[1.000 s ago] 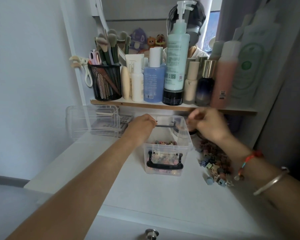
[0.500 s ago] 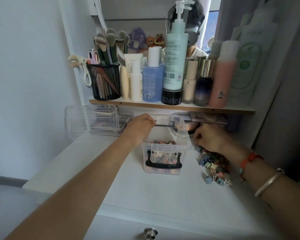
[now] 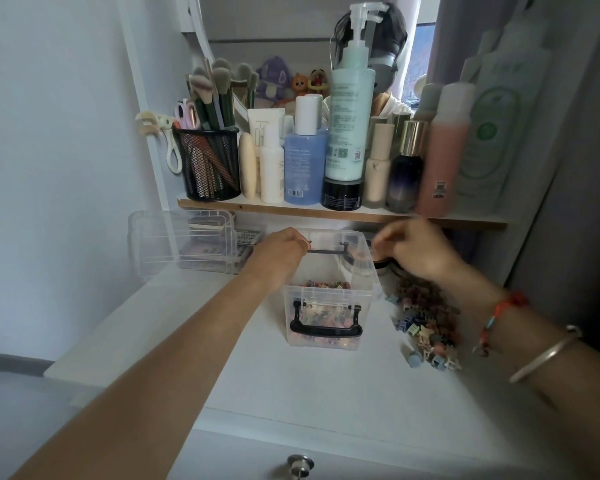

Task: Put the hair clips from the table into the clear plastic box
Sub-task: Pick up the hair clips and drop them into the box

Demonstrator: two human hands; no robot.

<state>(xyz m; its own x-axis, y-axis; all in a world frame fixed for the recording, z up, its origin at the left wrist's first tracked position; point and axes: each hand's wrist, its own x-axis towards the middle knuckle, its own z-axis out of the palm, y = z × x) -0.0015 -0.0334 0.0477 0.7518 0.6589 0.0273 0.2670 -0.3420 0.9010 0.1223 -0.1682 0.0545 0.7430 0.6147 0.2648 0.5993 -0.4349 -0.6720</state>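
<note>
The clear plastic box [image 3: 365, 296] with a black handle stands open on the white table, and several small hair clips [image 3: 323, 285] lie inside it. My left hand [image 3: 278, 252] grips the box's left rim. A pile of small coloured hair clips [image 3: 426, 318] lies on the table just right of the box. My right hand [image 3: 419, 251] hovers over the box's right rim, blurred, with its fingers bunched together as if pinching clips; what they hold is hidden.
A second clear plastic case [image 3: 184, 242] stands left of the box by the wall. A low shelf [image 3: 343, 213] crowded with bottles and a mesh brush cup [image 3: 211, 164] overhangs the back of the table. A drawer knob [image 3: 300, 464] sits at the front edge.
My right hand dropped from over the box to the clip pile, then rose back over the box's right rim. My left hand stayed on the left rim.
</note>
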